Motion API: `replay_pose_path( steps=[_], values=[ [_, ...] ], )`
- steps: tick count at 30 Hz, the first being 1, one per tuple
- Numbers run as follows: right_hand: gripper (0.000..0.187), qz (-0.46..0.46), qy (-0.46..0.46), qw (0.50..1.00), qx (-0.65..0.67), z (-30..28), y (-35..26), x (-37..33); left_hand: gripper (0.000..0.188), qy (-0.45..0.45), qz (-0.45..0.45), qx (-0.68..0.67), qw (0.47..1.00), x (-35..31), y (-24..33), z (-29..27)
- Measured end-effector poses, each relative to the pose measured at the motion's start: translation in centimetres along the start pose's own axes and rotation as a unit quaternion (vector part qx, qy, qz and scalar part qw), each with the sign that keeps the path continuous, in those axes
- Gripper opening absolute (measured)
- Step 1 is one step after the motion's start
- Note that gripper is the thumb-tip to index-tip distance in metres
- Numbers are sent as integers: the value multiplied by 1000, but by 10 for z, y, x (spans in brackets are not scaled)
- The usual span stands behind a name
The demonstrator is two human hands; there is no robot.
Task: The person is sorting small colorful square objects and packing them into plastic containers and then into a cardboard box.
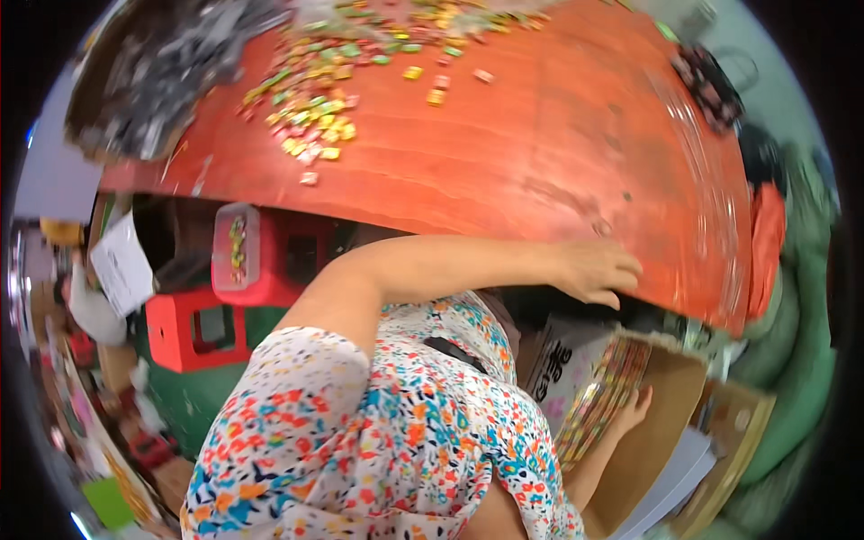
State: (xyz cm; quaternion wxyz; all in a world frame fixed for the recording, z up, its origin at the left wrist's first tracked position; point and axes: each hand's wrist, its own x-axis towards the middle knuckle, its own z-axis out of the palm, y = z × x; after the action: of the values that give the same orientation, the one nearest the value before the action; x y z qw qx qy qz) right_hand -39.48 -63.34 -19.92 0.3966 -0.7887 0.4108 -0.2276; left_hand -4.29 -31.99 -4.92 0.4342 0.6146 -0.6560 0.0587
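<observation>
My left arm reaches across my body, and my left hand [596, 272] rests at the near edge of the red table [540, 135]. Its fingers are loosely bent and apart, with nothing seen in them. Lower right, an open cardboard box [661, 432] holds rows of colourful small wrapped packs [605, 391]. My right hand [633, 412] is inside that box, against the right side of the packs, its visible fingers extended. Part of this hand is hard to make out. A printed light-coloured flap or sheet [571, 364] stands along the packs' left side.
Small wrapped sweets [315, 121] in yellow, red and green lie scattered over the table's far left. A box of grey wrappers [157, 99] stands beside them. Below the table are a red stool [189, 333] and a clear tub [236, 252]. Green sacks [801, 360] sit right.
</observation>
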Motion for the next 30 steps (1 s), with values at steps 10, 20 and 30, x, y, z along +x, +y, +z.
replay_pose_path(
  steps=[10,20,30],
  values=[
    [34,-426,-81,898,-79,106,-314,21,39,42,-232,342,910,-66,18,-186],
    [35,-480,-183,857,-42,226,-401,68,77,-68,-429,468,769,-142,21,-223],
    [51,-420,-33,879,-224,266,-421,237,90,-194,-305,255,897,-60,25,-132]
  ],
)
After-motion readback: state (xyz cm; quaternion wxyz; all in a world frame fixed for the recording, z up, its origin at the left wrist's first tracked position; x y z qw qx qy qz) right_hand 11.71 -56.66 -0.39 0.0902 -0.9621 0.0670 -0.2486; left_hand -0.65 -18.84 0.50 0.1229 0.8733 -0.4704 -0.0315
